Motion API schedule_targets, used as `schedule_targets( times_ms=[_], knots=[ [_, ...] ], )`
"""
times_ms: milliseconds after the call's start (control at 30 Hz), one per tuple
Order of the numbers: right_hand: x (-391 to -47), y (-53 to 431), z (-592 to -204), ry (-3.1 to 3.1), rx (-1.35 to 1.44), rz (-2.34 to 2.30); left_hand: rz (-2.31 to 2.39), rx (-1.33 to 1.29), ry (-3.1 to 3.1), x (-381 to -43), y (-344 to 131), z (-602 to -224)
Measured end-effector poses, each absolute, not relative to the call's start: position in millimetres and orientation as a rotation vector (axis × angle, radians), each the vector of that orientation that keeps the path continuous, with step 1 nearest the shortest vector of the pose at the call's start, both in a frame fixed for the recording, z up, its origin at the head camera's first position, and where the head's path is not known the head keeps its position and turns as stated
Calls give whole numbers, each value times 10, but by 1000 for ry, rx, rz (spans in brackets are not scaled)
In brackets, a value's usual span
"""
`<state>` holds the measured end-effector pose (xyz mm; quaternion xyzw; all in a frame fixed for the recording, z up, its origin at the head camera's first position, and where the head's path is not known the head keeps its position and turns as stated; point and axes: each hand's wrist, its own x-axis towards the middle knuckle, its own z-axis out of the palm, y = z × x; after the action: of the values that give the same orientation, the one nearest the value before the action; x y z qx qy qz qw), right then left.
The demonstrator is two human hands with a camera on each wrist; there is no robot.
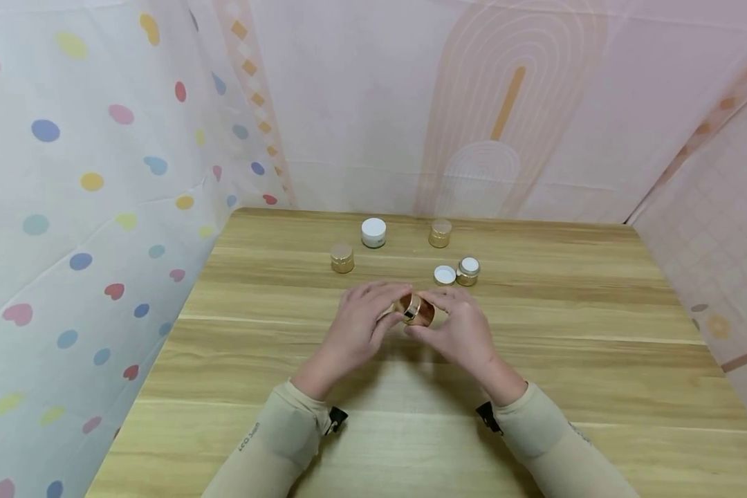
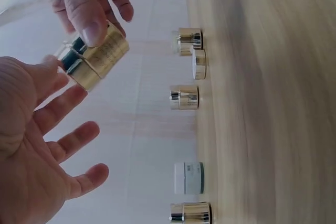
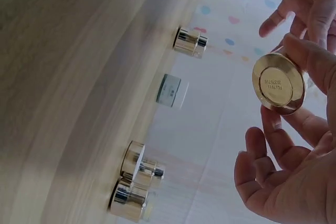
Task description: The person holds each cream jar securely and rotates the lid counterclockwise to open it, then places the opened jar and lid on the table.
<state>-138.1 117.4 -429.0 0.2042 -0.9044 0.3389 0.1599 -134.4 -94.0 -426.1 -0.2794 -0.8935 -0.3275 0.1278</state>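
A shiny gold cosmetic jar [image 1: 420, 312] is held tilted above the table between both hands. My left hand [image 1: 364, 317] pinches its lid end with thumb and index finger, while the other fingers stay spread in the left wrist view. My right hand [image 1: 463, 328] grips the body end with thumb and fingers. Stamped lettering shows on the jar's round gold base [image 3: 278, 83] in the right wrist view. Beyond the hands stands an open gold jar [image 1: 468, 272] with a white inner cover, and its gold-rimmed lid [image 1: 445, 275] lies white side up beside it.
A gold jar [image 1: 342, 259] stands to the left, and a white-lidded jar [image 1: 373, 233] sits near the back edge. Another gold jar [image 1: 440, 234] is at the back, right of it. All stand on a wood-grain table [image 1: 236, 387] with patterned cloth [image 1: 348, 111] hanging behind.
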Motion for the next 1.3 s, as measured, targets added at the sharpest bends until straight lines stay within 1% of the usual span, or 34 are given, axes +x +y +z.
schedule_targets(
  times_ms=[367, 567, 867, 1300],
  knots=[
    [-1374, 1159, -4326, -2591, 575, 888, -875, -785, -2611, -1354, -902, -4296],
    [-1367, 1164, -4323, -2597, 560, 887, -909, -766, -2666, -1347, -901, -4282],
    [-1381, 1183, -4313, -2546, 581, 884, -850, -868, -2571, -1365, -939, -4256],
    [-1382, 1166, -4312, -2564, 585, 874, -838, -839, -2629, -1368, -969, -4263]
  ],
)
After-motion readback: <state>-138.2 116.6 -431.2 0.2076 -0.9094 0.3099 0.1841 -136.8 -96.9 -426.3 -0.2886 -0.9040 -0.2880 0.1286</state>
